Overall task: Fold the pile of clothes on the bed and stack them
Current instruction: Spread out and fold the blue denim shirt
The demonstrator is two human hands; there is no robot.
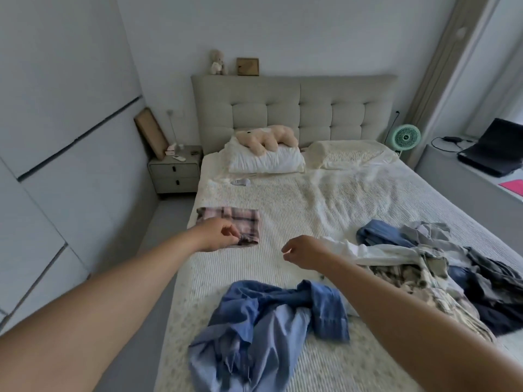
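A crumpled blue cotton shirt point(268, 329) lies unfolded nearest. The left hand point(218, 234) pinches one folded pink plaid garment point(229, 226); the right hand point(304, 251) hangs loosely curled, empty. A mixed pile of unfolded clothes point(430, 267) remains.

Place: I'm looking at a home bedroom, lived-in and mid-chore.
Bed point(325, 199): fills the middle of my view, pale ribbed cover, tufted grey headboard point(294, 108) against the far wall.
Pillows: a white pillow point(266, 161) with a plush toy point(266, 138) slumped on it.
Bedside: a small two-drawer nightstand point(175, 172) on the left.
Shelf: a teddy point(218, 62) and a framed picture point(248, 66) sit on top of the headboard.
Laundry: loose clothes point(424, 261) heaped on the cover.
Window side: a green fan point(407, 137) and a laptop point(492, 154) on the ledge.
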